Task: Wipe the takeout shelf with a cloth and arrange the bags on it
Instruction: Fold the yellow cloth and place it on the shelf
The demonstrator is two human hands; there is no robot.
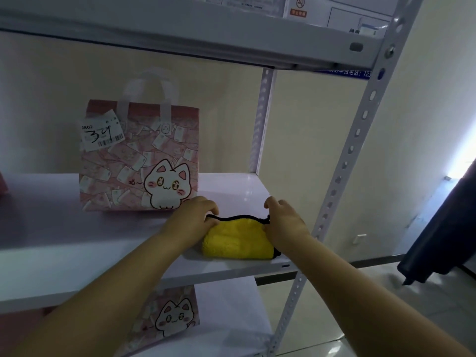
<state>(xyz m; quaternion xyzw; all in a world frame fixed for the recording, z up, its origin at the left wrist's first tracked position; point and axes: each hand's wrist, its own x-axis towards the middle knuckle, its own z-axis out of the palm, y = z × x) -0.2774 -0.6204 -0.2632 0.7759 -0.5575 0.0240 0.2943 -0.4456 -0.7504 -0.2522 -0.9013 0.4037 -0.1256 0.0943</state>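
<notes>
There is just one camera. It sits on the person's head and looks forward and a little down. It is very close to the shelf (219,271). It is higher than the middle board (64,253), so we see that board's top. It is lower than the top board (180,29), so we see that one from below. The left hand (192,217) and right hand (283,222) reach in from the bottom edge. The view is wide, and the post (342,163) on the right looks slanted.

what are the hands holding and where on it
Both hands grip the folded yellow cloth lying on the shelf: left hand at its far left corner, right hand at its far right corner.
</notes>
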